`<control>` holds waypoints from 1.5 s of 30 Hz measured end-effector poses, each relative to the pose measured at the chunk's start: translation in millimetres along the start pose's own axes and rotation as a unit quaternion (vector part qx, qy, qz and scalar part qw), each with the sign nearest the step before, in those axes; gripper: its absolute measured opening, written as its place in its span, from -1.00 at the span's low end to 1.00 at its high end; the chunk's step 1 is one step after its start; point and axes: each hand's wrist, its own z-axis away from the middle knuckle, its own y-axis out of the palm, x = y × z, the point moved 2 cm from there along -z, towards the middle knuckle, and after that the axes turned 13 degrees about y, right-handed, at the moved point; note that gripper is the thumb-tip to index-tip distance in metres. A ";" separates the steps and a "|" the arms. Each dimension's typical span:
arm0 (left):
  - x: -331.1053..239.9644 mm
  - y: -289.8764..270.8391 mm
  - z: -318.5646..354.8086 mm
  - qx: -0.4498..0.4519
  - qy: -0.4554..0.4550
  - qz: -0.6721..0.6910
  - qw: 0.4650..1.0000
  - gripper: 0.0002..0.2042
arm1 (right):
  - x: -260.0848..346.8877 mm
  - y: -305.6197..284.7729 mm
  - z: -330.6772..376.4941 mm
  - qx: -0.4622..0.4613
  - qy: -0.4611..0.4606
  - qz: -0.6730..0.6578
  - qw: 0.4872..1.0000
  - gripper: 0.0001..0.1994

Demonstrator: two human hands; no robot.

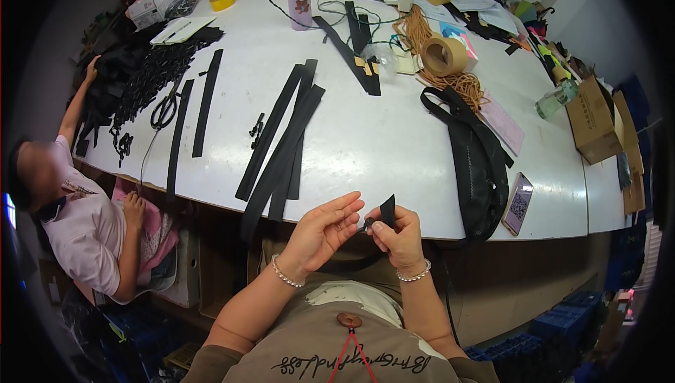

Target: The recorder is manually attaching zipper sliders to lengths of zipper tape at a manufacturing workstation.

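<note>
One co-worker (91, 235) sits well to the left of the strip stack (285, 161), the reference for all positions below, with an arm extended to a heap of black pieces (148, 77). Between heap and stack, scissors (167, 107) lie on the desk (394, 151). Two single strips (180, 140), nearer the stack, run lengthwise toward the near edge, probably for easy pick-up. Small black parts (257, 128) lie just beside the stack's left side, apparently grouped to prevent scatter. The stack consists of long black strips laid across one another; at least one near end overhangs the edge, which would allow a grip from below.

Left hand (318, 232): near the stack, right of its near end. Fingers extended, palm turned rightward; nothing is visibly gripped. The posture appears to leave working room.

Right hand (399, 239): farther right of the stack. Thumb and fingers pinch a black strip piece (388, 211), pointed end upward, presumably for control close to that end.

A black bag (474, 165) lies well to the right of the stack. The phone (518, 203) lies beyond the bag, apparently placed clear of handling.
</note>
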 end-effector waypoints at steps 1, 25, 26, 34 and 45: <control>-0.6 2.5 0.9 0.001 0.000 0.000 1.000 -0.60 | 1.4 -0.2 0.5 -0.004 -0.002 0.016 1.000 -0.88; 1.1 -1.7 8.6 0.055 -0.070 -0.097 0.991 -0.75 | 7.7 9.0 7.9 -0.014 -0.094 0.188 0.978 -0.84; 1.9 0.6 9.7 0.034 -0.058 -0.079 0.995 -0.74 | 7.3 9.6 8.2 -0.038 -0.099 0.153 0.983 -0.82; 9.6 -11.8 6.5 -0.037 0.002 -0.059 0.998 -0.77 | 1.5 10.8 7.6 -0.065 -0.074 0.072 0.993 -0.85; 11.0 -7.3 -2.2 -0.076 0.106 -0.125 0.983 -0.76 | 5.9 18.5 27.6 -0.130 -0.267 0.088 0.951 -0.93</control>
